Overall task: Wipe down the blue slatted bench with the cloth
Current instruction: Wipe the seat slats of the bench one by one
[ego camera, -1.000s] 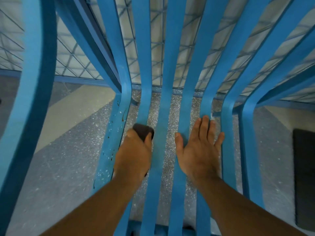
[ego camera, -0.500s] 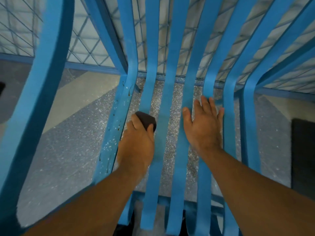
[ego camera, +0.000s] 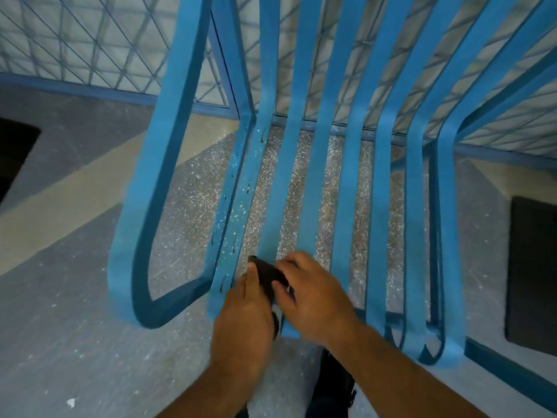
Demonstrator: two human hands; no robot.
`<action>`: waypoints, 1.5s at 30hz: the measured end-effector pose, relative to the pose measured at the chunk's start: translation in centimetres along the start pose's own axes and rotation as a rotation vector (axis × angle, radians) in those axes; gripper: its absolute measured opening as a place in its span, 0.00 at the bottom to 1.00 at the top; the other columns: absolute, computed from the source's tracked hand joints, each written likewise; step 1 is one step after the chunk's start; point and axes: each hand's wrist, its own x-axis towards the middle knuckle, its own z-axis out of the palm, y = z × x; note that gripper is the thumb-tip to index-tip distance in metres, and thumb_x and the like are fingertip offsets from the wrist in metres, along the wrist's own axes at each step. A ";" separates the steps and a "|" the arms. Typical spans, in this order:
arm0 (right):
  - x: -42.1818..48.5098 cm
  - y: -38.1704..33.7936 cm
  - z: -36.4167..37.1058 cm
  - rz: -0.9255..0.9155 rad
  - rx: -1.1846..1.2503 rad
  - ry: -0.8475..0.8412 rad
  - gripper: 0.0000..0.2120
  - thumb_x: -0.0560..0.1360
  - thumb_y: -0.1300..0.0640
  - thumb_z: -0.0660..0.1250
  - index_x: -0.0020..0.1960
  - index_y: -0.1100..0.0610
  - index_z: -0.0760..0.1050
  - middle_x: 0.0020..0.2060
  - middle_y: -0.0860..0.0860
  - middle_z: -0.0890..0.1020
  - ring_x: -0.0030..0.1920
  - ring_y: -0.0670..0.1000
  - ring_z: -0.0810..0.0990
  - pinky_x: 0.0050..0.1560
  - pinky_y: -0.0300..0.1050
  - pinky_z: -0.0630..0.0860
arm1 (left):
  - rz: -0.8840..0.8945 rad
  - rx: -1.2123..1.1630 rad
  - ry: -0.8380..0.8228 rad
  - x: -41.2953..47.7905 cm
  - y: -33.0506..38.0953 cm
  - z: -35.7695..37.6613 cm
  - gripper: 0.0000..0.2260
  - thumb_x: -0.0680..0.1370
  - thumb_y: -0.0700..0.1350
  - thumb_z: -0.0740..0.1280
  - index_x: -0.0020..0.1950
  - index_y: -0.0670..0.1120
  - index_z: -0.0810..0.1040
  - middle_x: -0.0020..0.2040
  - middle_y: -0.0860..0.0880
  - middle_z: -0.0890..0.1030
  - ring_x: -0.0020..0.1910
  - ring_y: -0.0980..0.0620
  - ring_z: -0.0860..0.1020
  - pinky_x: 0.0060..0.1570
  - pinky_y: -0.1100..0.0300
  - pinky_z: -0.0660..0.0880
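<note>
Speckled floor [ego camera: 75, 327] underlies the drip-stained blue bench [ego camera: 346, 206]; left hand [ego camera: 244, 321] and right hand [ego camera: 313, 297] grip dark cloth [ego camera: 268, 274].

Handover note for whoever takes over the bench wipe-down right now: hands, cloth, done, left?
Left hand: grips the dark cloth at the seat's front edge.
Right hand: fingers pinch the same cloth from the other side.
Bench: cloth lies on the left-centre seat slats.
Done: cannot tell which slats are wiped.
Left: dark drip marks and pale specks show on the leftmost slats; probably wipe those, then the others.
</note>
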 end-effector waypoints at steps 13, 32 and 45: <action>-1.8 -3.8 0.3 0.256 -0.054 -0.367 0.10 0.79 0.49 0.60 0.50 0.55 0.72 0.49 0.55 0.79 0.49 0.58 0.79 0.45 0.49 0.76 | 0.076 0.310 -0.203 -0.7 -1.8 -3.6 0.14 0.81 0.46 0.58 0.66 0.47 0.66 0.58 0.48 0.77 0.54 0.49 0.77 0.49 0.57 0.74; 2.5 -5.1 1.8 0.348 0.374 -0.258 0.04 0.77 0.52 0.66 0.51 0.48 0.77 0.43 0.49 0.82 0.40 0.49 0.81 0.45 0.51 0.82 | -0.198 -0.121 0.298 -2.0 -3.2 -1.0 0.21 0.79 0.42 0.62 0.71 0.38 0.69 0.67 0.39 0.73 0.64 0.38 0.73 0.56 0.42 0.76; 8.3 5.5 -5.6 0.382 -0.129 0.213 0.30 0.76 0.39 0.61 0.73 0.52 0.63 0.72 0.54 0.67 0.72 0.57 0.62 0.71 0.58 0.61 | -0.312 0.013 0.206 8.9 -2.3 -0.2 0.32 0.79 0.62 0.46 0.77 0.44 0.52 0.68 0.42 0.70 0.61 0.40 0.74 0.56 0.43 0.72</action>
